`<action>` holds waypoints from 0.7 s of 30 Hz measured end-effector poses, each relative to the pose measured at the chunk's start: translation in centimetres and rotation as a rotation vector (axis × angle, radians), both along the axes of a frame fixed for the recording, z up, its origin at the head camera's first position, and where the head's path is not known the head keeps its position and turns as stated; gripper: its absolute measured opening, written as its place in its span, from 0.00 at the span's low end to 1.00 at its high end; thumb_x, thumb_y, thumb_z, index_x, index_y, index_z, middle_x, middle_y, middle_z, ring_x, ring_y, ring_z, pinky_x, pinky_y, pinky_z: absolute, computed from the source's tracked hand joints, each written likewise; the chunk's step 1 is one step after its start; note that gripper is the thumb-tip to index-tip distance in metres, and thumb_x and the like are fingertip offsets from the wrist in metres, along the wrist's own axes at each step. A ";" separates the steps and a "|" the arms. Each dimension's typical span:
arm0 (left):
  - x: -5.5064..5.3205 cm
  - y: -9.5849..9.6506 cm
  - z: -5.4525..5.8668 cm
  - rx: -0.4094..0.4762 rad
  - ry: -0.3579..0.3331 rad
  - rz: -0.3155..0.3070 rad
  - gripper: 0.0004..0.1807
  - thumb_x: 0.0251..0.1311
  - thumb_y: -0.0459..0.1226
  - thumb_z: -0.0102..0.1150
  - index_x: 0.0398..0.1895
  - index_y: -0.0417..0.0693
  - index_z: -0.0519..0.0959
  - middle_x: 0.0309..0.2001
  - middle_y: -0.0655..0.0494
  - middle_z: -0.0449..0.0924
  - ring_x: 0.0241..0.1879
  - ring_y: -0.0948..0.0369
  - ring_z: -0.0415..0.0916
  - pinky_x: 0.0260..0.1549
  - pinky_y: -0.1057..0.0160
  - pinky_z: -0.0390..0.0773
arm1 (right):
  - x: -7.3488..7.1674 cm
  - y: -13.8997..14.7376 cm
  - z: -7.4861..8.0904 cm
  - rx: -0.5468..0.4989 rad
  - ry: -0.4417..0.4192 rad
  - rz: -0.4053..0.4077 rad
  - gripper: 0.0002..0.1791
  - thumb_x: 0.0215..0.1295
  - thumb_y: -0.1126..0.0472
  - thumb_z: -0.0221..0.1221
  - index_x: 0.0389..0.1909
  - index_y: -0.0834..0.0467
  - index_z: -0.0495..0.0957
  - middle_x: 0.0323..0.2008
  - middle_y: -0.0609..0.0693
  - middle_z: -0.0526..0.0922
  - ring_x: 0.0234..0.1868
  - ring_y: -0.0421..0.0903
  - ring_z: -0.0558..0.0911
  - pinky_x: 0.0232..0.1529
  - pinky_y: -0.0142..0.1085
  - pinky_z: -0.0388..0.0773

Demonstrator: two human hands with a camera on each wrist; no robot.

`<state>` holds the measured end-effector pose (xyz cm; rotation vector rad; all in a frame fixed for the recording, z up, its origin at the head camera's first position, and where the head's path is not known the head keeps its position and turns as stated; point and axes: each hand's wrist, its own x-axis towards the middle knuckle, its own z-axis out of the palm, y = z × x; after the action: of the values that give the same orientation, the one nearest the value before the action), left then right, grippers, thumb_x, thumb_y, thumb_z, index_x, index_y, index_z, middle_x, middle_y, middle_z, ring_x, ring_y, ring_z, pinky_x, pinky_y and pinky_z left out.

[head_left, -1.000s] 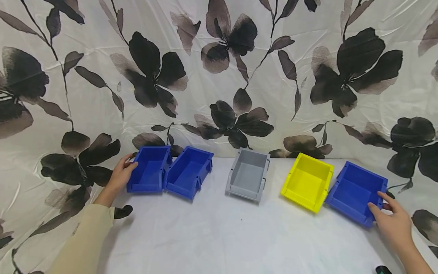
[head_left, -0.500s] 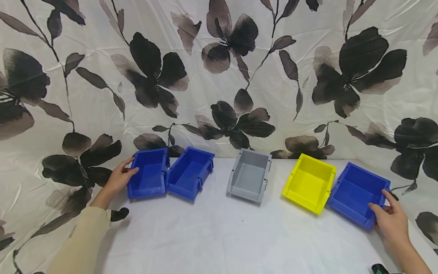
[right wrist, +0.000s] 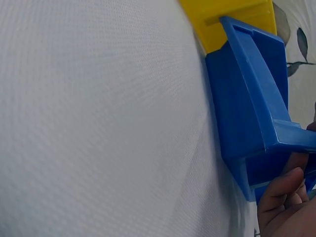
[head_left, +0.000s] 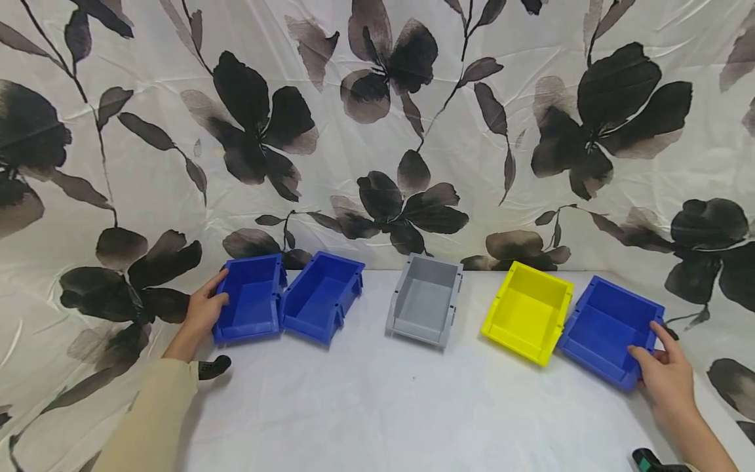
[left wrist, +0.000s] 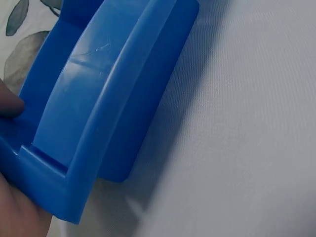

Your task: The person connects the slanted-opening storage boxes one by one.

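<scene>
At the far left of the row, my left hand grips the side wall of a blue plastic bin, thumb over the rim and the other fingers mostly hidden outside. The left wrist view shows that bin's front lip close up. At the far right, my right hand holds the right wall of another blue bin between thumb and fingers. In the right wrist view this blue bin stands against the yellow bin. Neither held bin has anything visible inside.
Between the held bins stand a tilted blue bin, a grey bin and a yellow bin. White cloth covers the table. A flower-patterned curtain hangs right behind the row.
My left hand has drawn the leftmost blue bin slightly nearer and to the left. My right hand keeps its hold, its bin hardly moved. The head view has shifted a little.
</scene>
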<state>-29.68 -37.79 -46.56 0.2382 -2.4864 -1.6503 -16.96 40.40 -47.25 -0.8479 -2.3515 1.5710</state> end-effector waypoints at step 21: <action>0.2 1.1 1.1 0.078 -0.002 0.273 0.30 0.58 0.27 0.48 0.67 0.49 0.70 0.70 0.49 0.62 0.68 0.54 0.59 0.65 0.53 0.58 | -0.1 -0.4 0.5 -0.003 -0.027 -0.011 0.40 0.70 0.56 0.51 0.76 0.32 0.43 0.43 0.51 0.64 0.32 0.36 0.68 0.25 0.30 0.74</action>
<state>-29.45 -36.73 -45.49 0.5602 -2.2713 -1.6322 -17.07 40.05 -46.73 -0.8870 -2.3590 1.5695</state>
